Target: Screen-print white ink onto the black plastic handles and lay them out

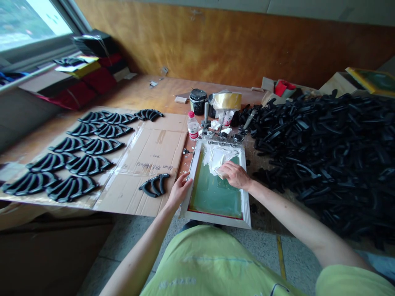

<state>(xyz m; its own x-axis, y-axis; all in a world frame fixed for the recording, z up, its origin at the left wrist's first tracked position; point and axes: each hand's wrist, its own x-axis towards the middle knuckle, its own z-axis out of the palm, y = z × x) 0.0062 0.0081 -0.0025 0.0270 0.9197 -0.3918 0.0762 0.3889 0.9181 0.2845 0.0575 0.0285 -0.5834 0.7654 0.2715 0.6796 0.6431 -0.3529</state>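
A screen printing frame (247, 205) with pale edges and green mesh (212, 195) lies in front of me. White ink (212, 156) is smeared over the far part of the mesh. My right hand (236, 174) is closed on a small pale squeegee (222, 174), mostly hidden by the fingers, at the near edge of the ink. On the frame's left side my left hand (181, 188) grips the edge, its fingertips partly hidden. Clamps (220, 139) hold the frame at its far end. Just left of my left hand, black curved plastic parts (155, 186) lie on cardboard.
More black curved parts (89, 158) lie in rows on the cardboard (145, 152). A heap of black parts (324, 156) fills the right side. Behind the frame stand a bottle with a red cap (193, 126), a black tub (198, 102) and a tape roll (227, 100).
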